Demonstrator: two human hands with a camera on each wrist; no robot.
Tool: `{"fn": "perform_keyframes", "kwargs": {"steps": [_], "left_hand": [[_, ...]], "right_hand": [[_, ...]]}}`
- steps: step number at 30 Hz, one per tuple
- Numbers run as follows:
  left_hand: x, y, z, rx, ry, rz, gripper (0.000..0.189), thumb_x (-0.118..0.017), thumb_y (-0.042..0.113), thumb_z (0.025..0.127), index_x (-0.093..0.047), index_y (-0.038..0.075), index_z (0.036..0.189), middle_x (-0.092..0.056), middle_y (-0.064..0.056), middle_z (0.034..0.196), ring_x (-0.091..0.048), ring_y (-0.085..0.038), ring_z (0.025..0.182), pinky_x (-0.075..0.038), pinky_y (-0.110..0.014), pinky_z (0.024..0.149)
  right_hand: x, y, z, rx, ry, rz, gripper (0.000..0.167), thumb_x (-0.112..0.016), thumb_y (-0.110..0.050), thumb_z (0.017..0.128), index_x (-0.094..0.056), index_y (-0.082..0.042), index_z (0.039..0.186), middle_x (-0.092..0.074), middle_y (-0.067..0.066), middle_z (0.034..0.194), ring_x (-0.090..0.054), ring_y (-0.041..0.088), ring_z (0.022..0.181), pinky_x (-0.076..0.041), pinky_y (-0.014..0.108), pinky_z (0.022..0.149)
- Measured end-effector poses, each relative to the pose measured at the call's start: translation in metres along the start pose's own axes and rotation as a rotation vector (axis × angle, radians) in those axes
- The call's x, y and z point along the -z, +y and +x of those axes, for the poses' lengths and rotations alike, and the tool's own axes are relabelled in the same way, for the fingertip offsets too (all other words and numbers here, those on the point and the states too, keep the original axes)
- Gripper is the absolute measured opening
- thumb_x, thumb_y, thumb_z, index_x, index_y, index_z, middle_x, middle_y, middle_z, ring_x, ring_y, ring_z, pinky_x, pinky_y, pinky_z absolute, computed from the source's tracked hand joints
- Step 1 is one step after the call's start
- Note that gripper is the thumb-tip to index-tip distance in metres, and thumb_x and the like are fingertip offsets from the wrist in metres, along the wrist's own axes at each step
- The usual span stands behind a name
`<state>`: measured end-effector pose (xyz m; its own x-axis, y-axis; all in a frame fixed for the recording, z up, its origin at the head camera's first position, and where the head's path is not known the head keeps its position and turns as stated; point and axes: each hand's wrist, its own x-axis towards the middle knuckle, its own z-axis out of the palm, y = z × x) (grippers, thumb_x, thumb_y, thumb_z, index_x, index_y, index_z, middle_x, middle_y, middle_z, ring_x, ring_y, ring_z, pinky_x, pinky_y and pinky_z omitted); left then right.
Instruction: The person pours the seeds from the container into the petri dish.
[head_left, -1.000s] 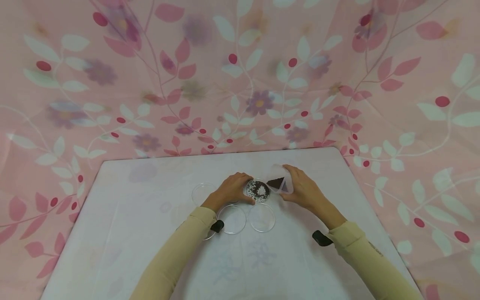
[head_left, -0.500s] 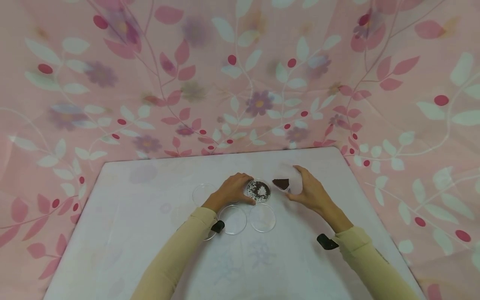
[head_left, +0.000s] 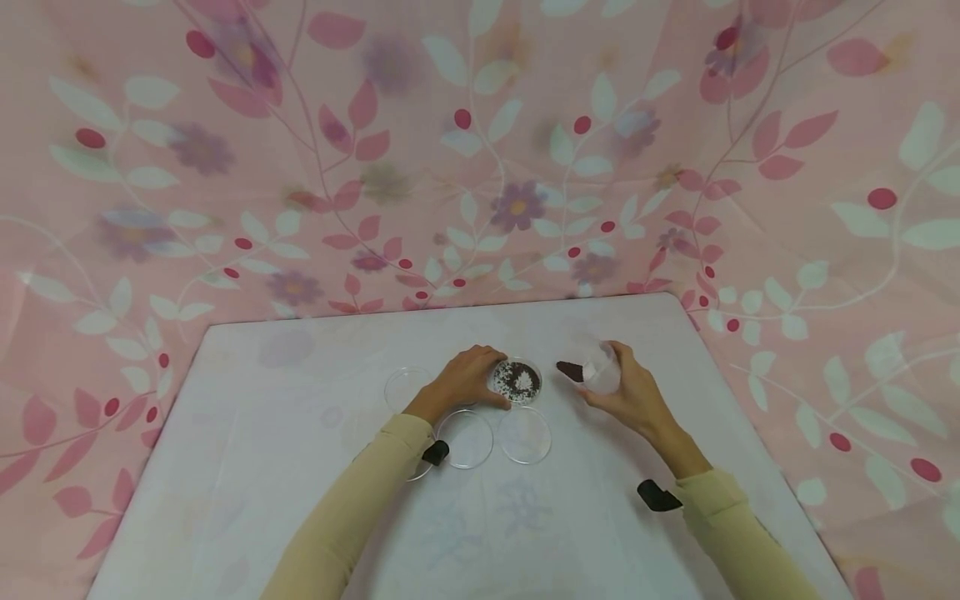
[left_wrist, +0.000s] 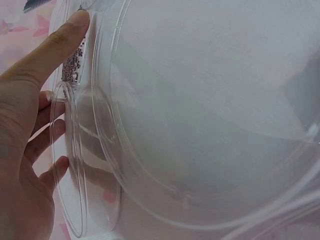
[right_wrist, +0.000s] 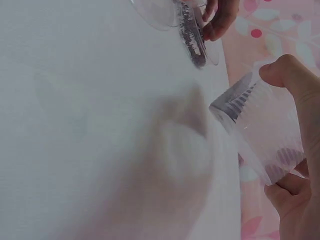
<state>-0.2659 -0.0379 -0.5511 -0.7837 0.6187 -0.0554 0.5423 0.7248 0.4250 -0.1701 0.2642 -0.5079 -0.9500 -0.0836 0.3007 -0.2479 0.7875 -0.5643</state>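
My left hand [head_left: 468, 377] grips a round petri dish [head_left: 540, 383] at its left side, thumb at the near edge and fingers at the far edge. Dark granules [head_left: 508, 372] cover much of its floor around a pale patch in the middle. To the right, my right hand [head_left: 636, 390] holds a translucent plastic cup [head_left: 606, 377], its thumb and fingers around the side. The cup leans toward the dish, and more dark granules [head_left: 570, 371] lie near its mouth. In the right wrist view, a gap shows between the cup [right_wrist: 272, 130] and the granule-filled dish [right_wrist: 192, 40].
Several clear petri dishes stand close by: one nearest the front [head_left: 465, 468], one beside it [head_left: 525, 463], one at upper left [head_left: 386, 390] and one partly under my left forearm [head_left: 422, 477]. A white cloth covers the table [head_left: 262, 408]. Floral curtain [head_left: 450, 167] hangs behind.
My right hand has drawn the cup rightward away from the dish and turned it, so less of the dark granules shows. My left hand keeps its place on the dish.
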Motion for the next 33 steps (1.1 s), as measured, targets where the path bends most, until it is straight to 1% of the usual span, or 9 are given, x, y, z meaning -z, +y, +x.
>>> {"fn": "perform_keyframes", "kwargs": {"steps": [3, 6, 11, 14, 17, 24, 27, 30, 33], "left_hand": [[0.000, 0.000, 0.000, 0.000, 0.003, -0.007, 0.089, -0.082, 0.062, 0.066, -0.054, 0.019, 0.138, -0.057, 0.002, 0.139, -0.049, -0.019, 0.132, -0.039, -0.043, 0.114], [0.000, 0.001, -0.001, 0.003, 0.003, -0.012, 0.089, -0.083, 0.062, 0.065, -0.054, 0.020, 0.138, -0.057, 0.002, 0.140, -0.049, -0.019, 0.132, -0.039, -0.042, 0.114], [0.001, 0.001, 0.000, 0.002, 0.008, -0.009, 0.088, -0.083, 0.062, 0.065, -0.055, 0.020, 0.138, -0.057, 0.002, 0.139, -0.049, -0.019, 0.132, -0.039, -0.042, 0.114], [0.001, 0.001, 0.000, -0.004, 0.012, -0.006, 0.088, -0.083, 0.062, 0.065, -0.055, 0.019, 0.138, -0.057, 0.002, 0.139, -0.049, -0.019, 0.132, -0.039, -0.043, 0.114], [0.001, 0.001, 0.000, -0.007, 0.014, -0.003, 0.089, -0.083, 0.062, 0.065, -0.055, 0.019, 0.138, -0.057, 0.001, 0.139, -0.049, -0.020, 0.132, -0.039, -0.043, 0.114], [0.001, 0.002, -0.001, 0.006, 0.003, -0.010, 0.089, -0.082, 0.062, 0.066, -0.054, 0.020, 0.139, -0.056, 0.001, 0.141, -0.048, -0.020, 0.133, -0.039, -0.043, 0.114], [0.001, 0.002, -0.001, 0.009, 0.002, -0.009, 0.089, -0.082, 0.062, 0.066, -0.054, 0.020, 0.139, -0.056, 0.001, 0.141, -0.048, -0.020, 0.134, -0.039, -0.043, 0.114], [0.001, 0.002, -0.001, 0.016, -0.003, -0.006, 0.089, -0.082, 0.062, 0.066, -0.053, 0.021, 0.139, -0.055, 0.001, 0.142, -0.047, -0.020, 0.135, -0.038, -0.044, 0.115], [0.001, 0.002, 0.000, 0.019, -0.008, -0.002, 0.089, -0.082, 0.063, 0.066, -0.053, 0.020, 0.139, -0.055, 0.001, 0.143, -0.046, -0.020, 0.135, -0.037, -0.044, 0.116]], "right_hand": [[-0.005, 0.006, -0.006, -0.037, 0.016, 0.040, 0.092, -0.088, -0.034, 0.068, -0.038, -0.002, 0.138, -0.062, 0.028, 0.121, -0.064, 0.039, 0.098, -0.053, 0.053, 0.081], [-0.008, 0.012, -0.012, -0.083, 0.034, 0.096, 0.092, -0.089, -0.033, 0.068, -0.038, -0.003, 0.139, -0.062, 0.027, 0.122, -0.063, 0.040, 0.106, -0.052, 0.056, 0.086], [-0.013, 0.021, -0.021, -0.148, 0.043, 0.181, 0.092, -0.088, -0.029, 0.069, -0.034, -0.005, 0.141, -0.059, 0.024, 0.131, -0.058, 0.042, 0.119, -0.047, 0.059, 0.097], [-0.015, 0.026, -0.025, -0.153, 0.038, 0.236, 0.091, -0.088, -0.025, 0.071, -0.033, -0.004, 0.141, -0.056, 0.021, 0.138, -0.054, 0.040, 0.126, -0.043, 0.058, 0.105], [-0.016, 0.030, -0.028, -0.161, 0.037, 0.271, 0.091, -0.088, -0.023, 0.072, -0.032, -0.002, 0.141, -0.054, 0.020, 0.140, -0.049, 0.040, 0.131, -0.040, 0.056, 0.109], [-0.012, 0.038, -0.037, -0.248, -0.009, 0.330, 0.092, -0.086, -0.024, 0.076, -0.028, -0.004, 0.146, -0.049, 0.022, 0.145, -0.042, 0.039, 0.139, -0.035, 0.050, 0.112], [-0.010, 0.042, -0.039, -0.251, -0.026, 0.364, 0.092, -0.085, -0.022, 0.077, -0.027, -0.004, 0.147, -0.047, 0.022, 0.146, -0.043, 0.039, 0.139, -0.033, 0.045, 0.112], [-0.010, 0.045, -0.041, -0.248, -0.032, 0.381, 0.092, -0.085, -0.021, 0.077, -0.027, -0.004, 0.147, -0.047, 0.022, 0.147, -0.043, 0.039, 0.138, -0.035, 0.025, 0.113], [-0.011, 0.047, -0.042, -0.250, -0.033, 0.388, 0.092, -0.085, -0.021, 0.077, -0.026, -0.004, 0.147, -0.046, 0.021, 0.148, -0.043, 0.039, 0.138, -0.033, 0.005, 0.106]]}}
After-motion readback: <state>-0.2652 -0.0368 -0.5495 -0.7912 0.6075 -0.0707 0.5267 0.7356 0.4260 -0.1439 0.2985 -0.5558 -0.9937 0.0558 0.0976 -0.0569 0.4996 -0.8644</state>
